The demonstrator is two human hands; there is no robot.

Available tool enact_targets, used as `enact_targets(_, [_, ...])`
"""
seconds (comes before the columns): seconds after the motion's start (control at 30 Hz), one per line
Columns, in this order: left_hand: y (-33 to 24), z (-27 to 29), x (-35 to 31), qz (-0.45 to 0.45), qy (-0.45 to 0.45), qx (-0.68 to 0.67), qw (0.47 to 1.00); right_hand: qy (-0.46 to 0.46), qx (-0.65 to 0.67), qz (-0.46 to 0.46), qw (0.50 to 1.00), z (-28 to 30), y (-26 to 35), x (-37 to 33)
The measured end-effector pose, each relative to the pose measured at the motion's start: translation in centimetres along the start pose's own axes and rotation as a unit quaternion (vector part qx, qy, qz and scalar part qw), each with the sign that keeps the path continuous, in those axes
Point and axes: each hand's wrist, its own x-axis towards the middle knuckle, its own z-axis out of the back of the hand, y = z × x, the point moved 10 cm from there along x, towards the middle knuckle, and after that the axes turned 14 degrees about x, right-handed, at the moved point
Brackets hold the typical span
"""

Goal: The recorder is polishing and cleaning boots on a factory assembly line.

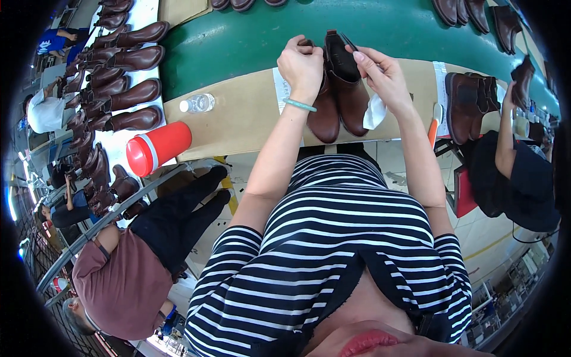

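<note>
A pair of brown ankle boots stands before me, toes toward my body. My left hand (301, 68), a green bangle on its wrist, is closed at the top of the left boot (324, 116); its fingertips are partly hidden there. In my right hand (383, 77) is a pair of dark tweezers (349, 41), pinched between thumb and fingers, with the points over the opening of the right boot (352, 101). A crumpled white tissue (375, 112) hangs below that palm, beside the same boot.
Brown cardboard (238, 122) covers the near edge of the green table (250, 44). A clear bottle (197, 103) and red tumbler (159, 149) are left; an orange-handled brush (435, 125) and another boot pair (467, 107) right. Boots line a left rack (134, 89). Co-workers flank me.
</note>
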Motion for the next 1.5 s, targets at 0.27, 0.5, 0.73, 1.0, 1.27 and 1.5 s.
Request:
enact_targets(0.27, [1.0,0.6,-0.2,0.017,0.001,-0.09,0.996,0.039,-0.15,0.052,0.987,0.1,-0.6,1.1])
enact_targets(0.5, [2.0,0.2,0.3,0.038,0.041,-0.215,0.975,-0.009,-0.334,0.093,0.938,-0.9,-0.3,2.1])
enact_targets(0.73, [-0.7,0.9,1.1,-0.065,0.016,-0.025,0.997,-0.075,-0.312,0.077,0.944,0.5,-1.2,2.5])
enact_targets(1.0, [2.7,0.9,1.4,-0.033,0.053,-0.291,0.955,-0.103,-0.259,0.102,0.955,-0.2,-3.0,1.6])
enact_targets(1.27, [9.5,3.8,2.7,0.037,0.094,-0.425,0.899,-0.003,-0.391,0.217,0.894,-8.2,-0.2,0.3])
enact_targets(1.5, [13.6,3.7,4.0,0.06,0.156,-0.473,0.865,0.075,-0.488,0.282,0.822,-14.5,-0.1,2.3])
